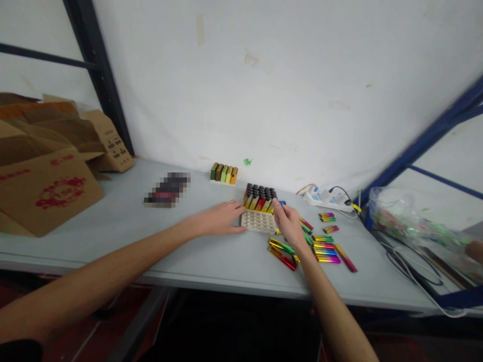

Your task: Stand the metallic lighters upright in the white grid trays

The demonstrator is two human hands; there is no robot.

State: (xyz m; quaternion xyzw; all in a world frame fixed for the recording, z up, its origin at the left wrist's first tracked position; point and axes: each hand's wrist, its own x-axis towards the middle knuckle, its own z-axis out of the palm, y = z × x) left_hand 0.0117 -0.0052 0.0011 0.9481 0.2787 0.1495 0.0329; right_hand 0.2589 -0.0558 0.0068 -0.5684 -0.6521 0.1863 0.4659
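My left hand (225, 217) rests on the table at the left side of a white tray with rows of round holes (258, 221), its fingers apart and nothing in it. Just behind that tray stands a block of lighters with black tops (260, 197), upright in rows. My right hand (287, 221) is at the right side of the block, its fingers closed by a small blue item that is mostly hidden. Shiny coloured lighters (326, 253) lie loose to the right of my right hand and below it.
Another set of lighters (224, 174) stands near the wall. A cardboard box (49, 191) is at the left, with a pixelated dark object (168, 190) nearer the middle. A white power strip (327, 200) and a clear plastic bag (411, 216) are at the right.
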